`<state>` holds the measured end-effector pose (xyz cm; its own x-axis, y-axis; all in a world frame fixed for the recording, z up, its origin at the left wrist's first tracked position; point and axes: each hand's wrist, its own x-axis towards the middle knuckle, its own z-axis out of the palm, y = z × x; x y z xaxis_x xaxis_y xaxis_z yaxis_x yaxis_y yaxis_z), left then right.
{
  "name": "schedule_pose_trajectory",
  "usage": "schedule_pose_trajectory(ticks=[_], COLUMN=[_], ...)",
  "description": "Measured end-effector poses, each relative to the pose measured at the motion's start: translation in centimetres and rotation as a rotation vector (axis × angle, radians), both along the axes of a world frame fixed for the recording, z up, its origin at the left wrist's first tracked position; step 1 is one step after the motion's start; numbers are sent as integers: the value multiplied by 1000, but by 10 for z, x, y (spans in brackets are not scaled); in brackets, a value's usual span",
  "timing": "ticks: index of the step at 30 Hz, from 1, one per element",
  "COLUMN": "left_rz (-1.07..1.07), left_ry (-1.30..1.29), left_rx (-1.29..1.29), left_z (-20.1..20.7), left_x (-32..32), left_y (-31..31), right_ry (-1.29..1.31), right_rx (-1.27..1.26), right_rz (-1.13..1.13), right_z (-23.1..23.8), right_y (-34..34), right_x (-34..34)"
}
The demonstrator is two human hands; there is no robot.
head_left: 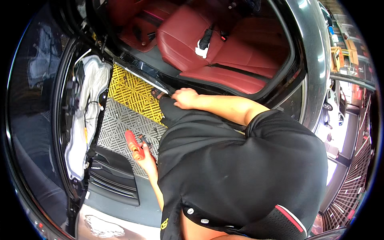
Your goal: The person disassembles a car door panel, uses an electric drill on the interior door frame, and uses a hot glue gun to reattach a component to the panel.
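My left hand [147, 157] is closed round a red hand tool [135, 147] with a black part at its side; its exact kind is unclear. It is held low, over the grey grid floor tiles. My right arm reaches across to the car's door opening. There my right hand [185, 98] is curled closed beside the door sill, near the end of a long pale strip [146, 80] along the sill's edge. What its fingers hold, if anything, is hidden. My black trouser leg [176, 114] and a foot are just below that hand.
At left stands the open car door [66, 120], its inside bare except for white padding [85, 116]. A black trim panel [114, 176] lies below it. Yellow grid tiles [132, 89] border the sill. Red seats [184, 38] fill the cabin, with a black bundle [206, 38] on one.
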<state>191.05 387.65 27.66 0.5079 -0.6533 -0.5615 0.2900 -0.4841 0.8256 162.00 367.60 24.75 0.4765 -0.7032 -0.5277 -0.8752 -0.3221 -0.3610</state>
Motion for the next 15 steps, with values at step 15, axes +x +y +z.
schedule_pose_trajectory(ticks=[15], left_rz=[-372], left_ry=[-552], left_rx=[27], left_z=[109], left_x=[37], left_y=[-170], right_ry=[-1046], right_rx=[-326], right_rz=[159], right_z=[151], right_y=[-64], right_x=[183])
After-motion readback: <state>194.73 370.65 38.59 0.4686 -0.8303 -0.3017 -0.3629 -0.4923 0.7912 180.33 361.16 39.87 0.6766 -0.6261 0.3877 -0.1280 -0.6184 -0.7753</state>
